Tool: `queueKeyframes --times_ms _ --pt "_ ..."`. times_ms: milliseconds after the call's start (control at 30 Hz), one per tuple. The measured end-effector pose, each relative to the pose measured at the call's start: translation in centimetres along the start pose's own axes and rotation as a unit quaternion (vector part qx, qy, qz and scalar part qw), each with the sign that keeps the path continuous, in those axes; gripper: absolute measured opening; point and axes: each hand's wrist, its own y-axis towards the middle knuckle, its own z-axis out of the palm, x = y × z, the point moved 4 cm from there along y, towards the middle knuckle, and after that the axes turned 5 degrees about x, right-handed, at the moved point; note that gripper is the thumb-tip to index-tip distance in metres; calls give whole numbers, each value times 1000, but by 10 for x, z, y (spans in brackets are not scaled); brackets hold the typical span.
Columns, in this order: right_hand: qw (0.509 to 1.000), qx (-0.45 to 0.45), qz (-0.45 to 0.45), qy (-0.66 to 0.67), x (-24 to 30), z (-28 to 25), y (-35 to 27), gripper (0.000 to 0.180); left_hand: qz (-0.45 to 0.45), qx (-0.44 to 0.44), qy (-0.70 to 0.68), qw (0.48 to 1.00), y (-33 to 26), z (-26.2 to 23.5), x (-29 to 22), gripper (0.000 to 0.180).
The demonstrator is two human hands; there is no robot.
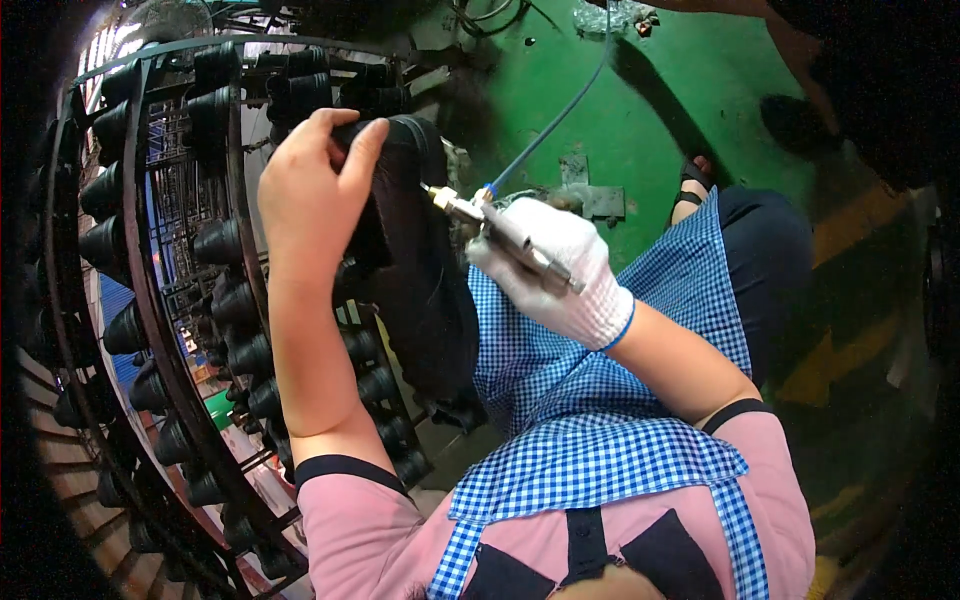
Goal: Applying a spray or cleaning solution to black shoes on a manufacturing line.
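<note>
A metal gun is gripped in the right hand, which is covered by a white glove, and its nozzle is pointed left at a long black piece between the two hands; whether the piece is touched by the nozzle cannot be told. The bare left hand is laid at the piece's far end, thumb and fingers bent over the edge; whether a firm grip is taken cannot be told. A blue hose is joined to the gun and led off far. At left, rows of smaller dark pieces are held on a rack. A checked apron is worn near; at far right, green floor is seen.
</note>
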Motion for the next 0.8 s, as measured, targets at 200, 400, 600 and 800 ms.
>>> queueKeyframes --times_ms 200,400,600,800 --pt "989 133 39 -52 8 3 -24 18 -81 12 -142 987 -6 4 28 42" --pt "986 154 21 -62 18 -11 -47 22 -61 -20 -248 967 -18 8 50 33" --pt "978 197 38 -58 25 -17 -65 24 82 77 -221 969 -35 -1 53 8" --pt "983 173 37 -50 24 -23 -64 21 189 177 -91 962 -56 -12 61 36"
